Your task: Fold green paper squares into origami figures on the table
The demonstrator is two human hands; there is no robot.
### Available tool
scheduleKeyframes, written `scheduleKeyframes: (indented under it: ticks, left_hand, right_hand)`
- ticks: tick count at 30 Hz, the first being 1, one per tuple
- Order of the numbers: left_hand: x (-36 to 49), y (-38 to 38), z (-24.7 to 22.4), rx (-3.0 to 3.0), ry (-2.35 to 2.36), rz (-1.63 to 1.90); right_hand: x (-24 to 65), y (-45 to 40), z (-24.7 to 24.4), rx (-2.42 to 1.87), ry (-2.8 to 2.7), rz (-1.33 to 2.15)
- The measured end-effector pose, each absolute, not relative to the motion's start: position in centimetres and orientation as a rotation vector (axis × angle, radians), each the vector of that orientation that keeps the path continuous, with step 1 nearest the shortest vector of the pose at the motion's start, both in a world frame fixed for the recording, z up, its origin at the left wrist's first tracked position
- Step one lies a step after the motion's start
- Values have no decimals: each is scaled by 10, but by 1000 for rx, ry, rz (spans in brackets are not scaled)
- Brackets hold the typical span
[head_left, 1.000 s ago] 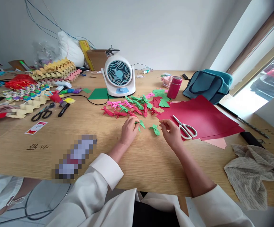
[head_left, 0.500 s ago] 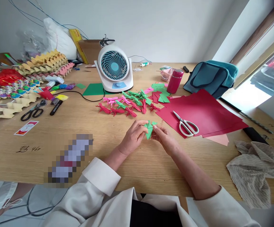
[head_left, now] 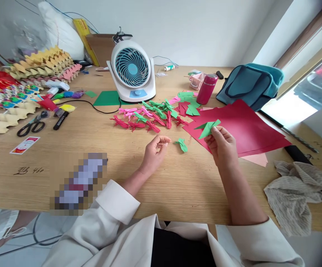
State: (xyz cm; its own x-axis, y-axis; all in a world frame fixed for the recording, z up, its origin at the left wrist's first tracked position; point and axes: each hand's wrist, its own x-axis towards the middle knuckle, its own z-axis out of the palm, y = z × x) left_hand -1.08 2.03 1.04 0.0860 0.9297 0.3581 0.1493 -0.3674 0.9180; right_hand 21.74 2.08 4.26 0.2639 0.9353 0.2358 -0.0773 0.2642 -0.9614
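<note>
My right hand (head_left: 222,145) pinches a folded green paper piece (head_left: 209,128) with pointed ends between thumb and fingertips, raised over the red sheets (head_left: 250,129). On the wood to the left of it lies a small folded green paper (head_left: 182,145), touched by neither hand. Beside this small paper is my left hand (head_left: 155,150), its fingers curled and the thumb a little apart, with nothing visible in it. Beyond both hands spreads a pile of folded paper figures (head_left: 158,111) in green, pink and red. The white-handled scissors are hidden behind my right hand.
A white fan (head_left: 131,70) stands behind the pile. Flat green paper pieces (head_left: 192,109), a red bottle (head_left: 207,89) and a teal bag (head_left: 247,87) sit to the right. Black-handled scissors (head_left: 30,128) and a blurred-out object (head_left: 79,185) lie left; a cloth (head_left: 291,196) hangs over the front edge.
My hands have parted. My right hand has moved right and up with the green paper piece, now covering the scissors. The small green paper now lies on the table between my hands.
</note>
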Motion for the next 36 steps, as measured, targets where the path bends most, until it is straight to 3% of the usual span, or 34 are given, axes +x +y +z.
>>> scheduleKeyframes:
  ticks: [17, 36]
  left_hand:
    - [-9, 18, 12, 1548, 925, 1114]
    - [-11, 19, 14, 1226, 948, 1224]
  right_hand:
    - [181, 8, 24, -1119, -1561, 931]
    - [160, 6, 5, -1032, -1557, 1152]
